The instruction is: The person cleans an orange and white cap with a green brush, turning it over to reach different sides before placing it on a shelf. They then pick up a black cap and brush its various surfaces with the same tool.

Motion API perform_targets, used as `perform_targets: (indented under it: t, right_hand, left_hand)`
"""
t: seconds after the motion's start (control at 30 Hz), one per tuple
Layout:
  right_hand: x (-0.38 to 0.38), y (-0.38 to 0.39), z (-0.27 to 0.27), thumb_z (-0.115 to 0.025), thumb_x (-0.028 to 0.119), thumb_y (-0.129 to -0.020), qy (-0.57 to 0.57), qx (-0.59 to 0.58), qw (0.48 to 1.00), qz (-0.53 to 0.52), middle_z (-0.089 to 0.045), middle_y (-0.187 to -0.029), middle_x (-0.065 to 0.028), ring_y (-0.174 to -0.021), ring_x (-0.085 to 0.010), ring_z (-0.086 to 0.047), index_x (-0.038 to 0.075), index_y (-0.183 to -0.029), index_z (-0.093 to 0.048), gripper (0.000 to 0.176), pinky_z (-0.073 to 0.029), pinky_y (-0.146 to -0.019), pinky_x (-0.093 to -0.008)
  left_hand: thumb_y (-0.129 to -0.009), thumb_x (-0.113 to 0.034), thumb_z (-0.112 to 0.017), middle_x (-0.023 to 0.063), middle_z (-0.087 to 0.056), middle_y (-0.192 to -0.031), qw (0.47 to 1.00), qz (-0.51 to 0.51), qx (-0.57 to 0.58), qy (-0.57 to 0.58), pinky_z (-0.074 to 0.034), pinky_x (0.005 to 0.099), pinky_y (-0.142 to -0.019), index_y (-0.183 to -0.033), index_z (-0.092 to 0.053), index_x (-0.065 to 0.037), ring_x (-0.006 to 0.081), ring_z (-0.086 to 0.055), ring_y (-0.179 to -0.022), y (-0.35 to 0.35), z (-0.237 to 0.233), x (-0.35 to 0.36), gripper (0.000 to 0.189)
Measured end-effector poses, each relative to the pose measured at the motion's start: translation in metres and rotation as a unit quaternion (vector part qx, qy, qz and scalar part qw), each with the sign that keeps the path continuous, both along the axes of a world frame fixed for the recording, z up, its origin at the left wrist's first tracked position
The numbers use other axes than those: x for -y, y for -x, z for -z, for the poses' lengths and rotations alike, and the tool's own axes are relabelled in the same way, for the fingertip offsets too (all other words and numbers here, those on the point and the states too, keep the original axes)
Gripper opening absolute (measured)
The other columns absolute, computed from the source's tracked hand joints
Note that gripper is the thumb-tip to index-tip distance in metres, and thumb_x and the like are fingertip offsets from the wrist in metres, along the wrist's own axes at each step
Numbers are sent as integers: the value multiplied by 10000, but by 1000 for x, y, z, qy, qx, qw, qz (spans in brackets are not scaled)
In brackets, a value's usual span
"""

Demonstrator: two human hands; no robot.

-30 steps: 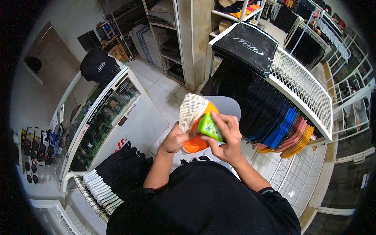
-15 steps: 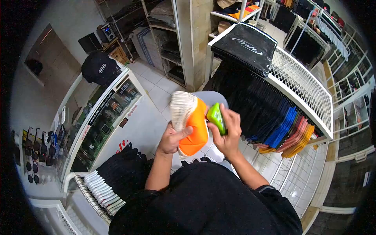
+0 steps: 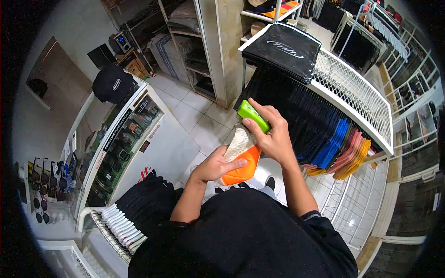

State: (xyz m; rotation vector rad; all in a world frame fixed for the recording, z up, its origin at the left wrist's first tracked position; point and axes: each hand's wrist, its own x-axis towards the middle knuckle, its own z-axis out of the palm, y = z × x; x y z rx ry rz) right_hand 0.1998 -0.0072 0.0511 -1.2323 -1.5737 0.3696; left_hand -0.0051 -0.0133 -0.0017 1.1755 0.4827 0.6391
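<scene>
My left hand (image 3: 212,167) is wrapped round a cap (image 3: 244,170) in front of my chest, thumb across its smooth orange part. The cap's cream, ribbed part points up and away from me. In my right hand (image 3: 278,135) is a bright green brush (image 3: 253,116), gripped between thumb and fingers, with a dark edge along its far left side. The brush sits right at the upper end of the cream part and overlaps it in this view. My right wrist passes close beside the orange part.
To the right stands a white mesh-topped rack (image 3: 354,85) of hanging clothes, with black packaged garments (image 3: 285,51) on top. At left are a glass display counter (image 3: 125,134) bearing a black cap (image 3: 113,84), and black clothes (image 3: 148,199) on white hangers. White tiles (image 3: 201,132) cover the floor.
The brush has moved up and slightly left to the cream end of the cap. The cap has turned and shifted right and down, its cream part now leaning toward my right hand.
</scene>
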Motion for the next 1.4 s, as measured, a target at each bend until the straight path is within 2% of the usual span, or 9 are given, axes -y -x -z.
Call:
perform_targets:
  t: [0.17, 0.33, 0.47, 0.73, 0.87, 1.0, 1.23, 1.33, 1.4]
  right_hand:
    - [28, 13, 24, -880, 209, -736, -130, 70, 989, 1, -674, -1163, -157, -1035, -323, -615, 97, -1357, -688, 660, -503, -906, -417]
    - [53, 12, 35, -921, 233, -708, -96, 128, 981, -109, -667, -1134, -151, -1042, -317, -628, 48, -1323, -696, 680, -503, -922, -413]
    - [19, 10, 30, -894, 149, -708, -134, 16, 988, 81, -655, -1126, -157, -988, -313, -600, 66, -1363, -664, 699, -496, -863, -415]
    - [53, 25, 45, -898, 131, -686, -119, 187, 969, -113, -643, -1120, -158, -1036, -302, -602, 39, -1305, -695, 658, -497, -877, -402]
    - [24, 25, 39, -869, 143, -701, -138, 43, 986, 79, -644, -1132, -128, -1006, -312, -573, 85, -1354, -667, 686, -452, -894, -426]
    - [54, 28, 72, -890, 192, -686, -112, 173, 973, -108, -664, -1193, -88, -1047, -303, -591, 173, -1314, -700, 657, -436, -903, -426]
    - [34, -29, 57, -865, 256, -791, -56, -45, 995, 63, -631, -1340, -250, -1341, -385, -532, -6, -1347, -628, 659, -385, -1137, -482]
    - [12, -50, 53, -817, 199, -863, 52, -258, 963, -60, -666, -1294, -169, -1241, -235, -605, -22, -1378, -605, 599, -433, -1092, -379]
    - [9, -53, 48, -812, 196, -880, 47, -260, 958, -113, -671, -1255, -119, -1188, -180, -615, -16, -1390, -598, 593, -446, -1069, -343]
  left_hand:
    - [-1010, -82, -675, 54, -673, -1290, 992, -100, 42, -59, -497, 313, -1020, -1385, -586, -5, 131, -603, -1188, 1, 19, -11, 393]
    - [-1054, -119, -617, 71, -688, -1297, 980, -185, 76, 11, -500, 311, -1024, -1360, -612, 11, 139, -632, -1176, 12, 20, -15, 332]
    - [-1067, -166, -610, 73, -713, -1236, 977, -204, 51, -37, -521, 308, -986, -1286, -670, 17, 127, -656, -1101, -1, 5, -12, 291]
    - [-1072, -205, -612, 54, -730, -1162, 956, -282, 76, 0, -536, 280, -923, -1238, -692, 14, 105, -663, -1028, -8, 13, -20, 287]
    - [-1076, -199, -604, 46, -725, -1151, 941, -320, 112, -1, -546, 271, -881, -1249, -680, 21, 89, -663, -998, -21, 4, -16, 290]
    - [-1077, -204, -603, 57, -720, -1182, 935, -339, 108, 3, -538, 287, -927, -1246, -673, 18, 101, -656, -1046, -14, 15, -27, 287]
    - [-1091, -247, -551, 91, -635, -1376, 920, -294, 234, 113, -520, 371, -1053, -1407, -551, -28, 190, -635, -1230, -4, 3, -24, 384]
    - [-1088, -231, -551, 92, -618, -1402, 922, -228, 270, 161, -507, 377, -1076, -1440, -522, -38, 203, -623, -1255, -13, 13, -24, 402]
    - [-1085, -219, -554, 92, -613, -1410, 921, -209, 278, 173, -501, 379, -1086, -1451, -512, -42, 208, -620, -1263, -16, 16, -22, 409]
